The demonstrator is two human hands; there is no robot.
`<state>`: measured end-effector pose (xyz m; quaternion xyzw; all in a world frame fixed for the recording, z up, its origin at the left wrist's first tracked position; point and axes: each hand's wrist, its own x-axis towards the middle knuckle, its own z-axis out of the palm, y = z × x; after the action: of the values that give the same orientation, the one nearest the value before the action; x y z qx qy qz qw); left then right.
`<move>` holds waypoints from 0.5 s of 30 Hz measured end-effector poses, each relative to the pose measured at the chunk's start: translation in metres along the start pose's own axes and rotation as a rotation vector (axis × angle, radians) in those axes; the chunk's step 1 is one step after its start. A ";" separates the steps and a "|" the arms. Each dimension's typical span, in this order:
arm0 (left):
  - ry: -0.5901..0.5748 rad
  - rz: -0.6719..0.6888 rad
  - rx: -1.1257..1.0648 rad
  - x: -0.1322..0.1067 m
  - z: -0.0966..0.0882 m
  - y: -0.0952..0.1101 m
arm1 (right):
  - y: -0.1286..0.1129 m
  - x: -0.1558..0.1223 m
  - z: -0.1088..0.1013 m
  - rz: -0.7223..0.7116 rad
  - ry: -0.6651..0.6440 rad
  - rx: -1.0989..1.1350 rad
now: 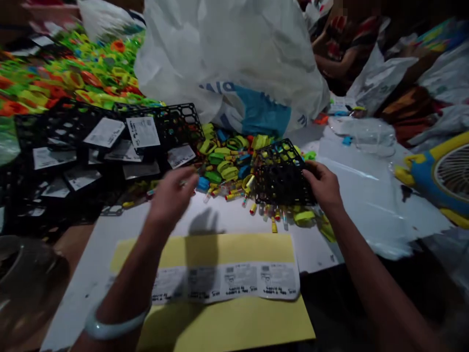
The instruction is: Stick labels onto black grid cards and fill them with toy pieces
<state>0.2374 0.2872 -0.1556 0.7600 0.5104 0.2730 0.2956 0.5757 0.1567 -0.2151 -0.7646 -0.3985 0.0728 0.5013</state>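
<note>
My right hand (324, 188) grips the right edge of a black perforated plastic tray (280, 178), tilted above the pile of small parts. My left hand (174, 195) hovers over the front left of the pile, smeared by motion, and whether its fingers hold anything does not show. Bright green, yellow and blue plastic pieces (227, 168) form the pile, with small clear tubes with yellow and red ends (234, 195) along its front. Nearer me, a strip of printed white labels (240, 281) lies on a yellow backing sheet (227, 322).
Black perforated trays bearing white labels (142, 132) are heaped at left, before a large mound of colourful plastic pieces (80, 80). A big white sack (230, 54) stands behind the pile. Clear plastic bags (359, 195) and a yellow-blue fan (443, 171) are at right; another person (340, 54) sits behind.
</note>
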 end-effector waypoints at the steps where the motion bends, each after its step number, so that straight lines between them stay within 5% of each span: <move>1: -0.190 0.055 -0.001 -0.019 0.018 0.005 | 0.000 0.001 0.000 -0.071 0.045 -0.123; 3: -0.466 0.152 0.011 -0.054 0.051 0.016 | -0.009 -0.009 -0.005 -0.217 0.071 -0.278; 6: -0.573 0.211 0.107 -0.088 0.078 0.024 | -0.035 -0.050 -0.022 -0.244 -0.230 -0.300; 9: -0.339 0.187 0.129 -0.106 0.067 0.014 | -0.053 -0.110 -0.041 0.019 -0.490 -0.488; 13: 0.226 -0.058 0.272 -0.127 0.007 -0.031 | -0.050 -0.178 -0.055 0.408 -0.603 -0.539; 15: 0.369 -0.266 0.424 -0.142 -0.025 -0.062 | -0.044 -0.199 -0.056 0.517 -0.699 -0.417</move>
<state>0.1346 0.1776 -0.2000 0.6688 0.6960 0.2528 0.0658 0.4467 -0.0108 -0.2087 -0.8526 -0.3459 0.3663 0.1390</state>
